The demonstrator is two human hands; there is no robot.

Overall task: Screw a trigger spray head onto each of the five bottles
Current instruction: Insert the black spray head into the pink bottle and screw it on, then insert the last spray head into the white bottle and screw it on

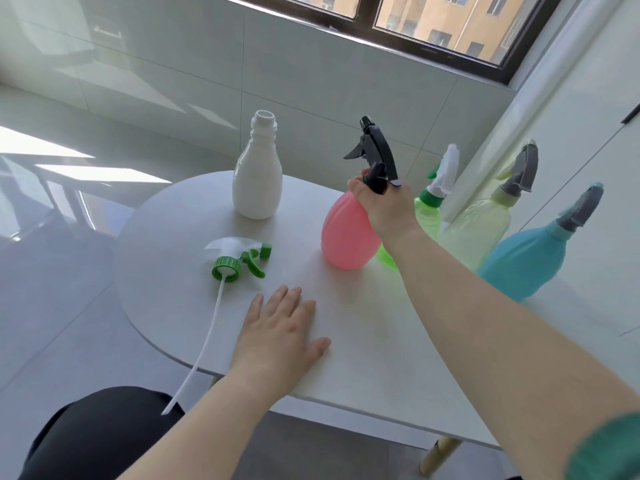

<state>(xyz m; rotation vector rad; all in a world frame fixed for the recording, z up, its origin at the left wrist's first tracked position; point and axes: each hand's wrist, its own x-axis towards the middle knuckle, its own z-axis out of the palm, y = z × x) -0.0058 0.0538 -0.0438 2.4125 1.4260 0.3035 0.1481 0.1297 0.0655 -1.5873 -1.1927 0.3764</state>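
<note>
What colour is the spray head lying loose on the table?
The spray head is green with a clear shroud and white tube; head view.

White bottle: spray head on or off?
Off. The white bottle stands upright with its threaded neck bare and mouth open. A green and clear spray head lies loose on the table in front of it.

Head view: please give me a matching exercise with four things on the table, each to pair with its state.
Column one:
1. white bottle
2. pink bottle
3. green spray head
4. blue bottle

Column two:
A. lies loose on the table
B. gripped at the neck by the right hand
C. stands with an open neck, no head
D. wears a grey head

Pairs: 1-C, 2-B, 3-A, 4-D.
</note>
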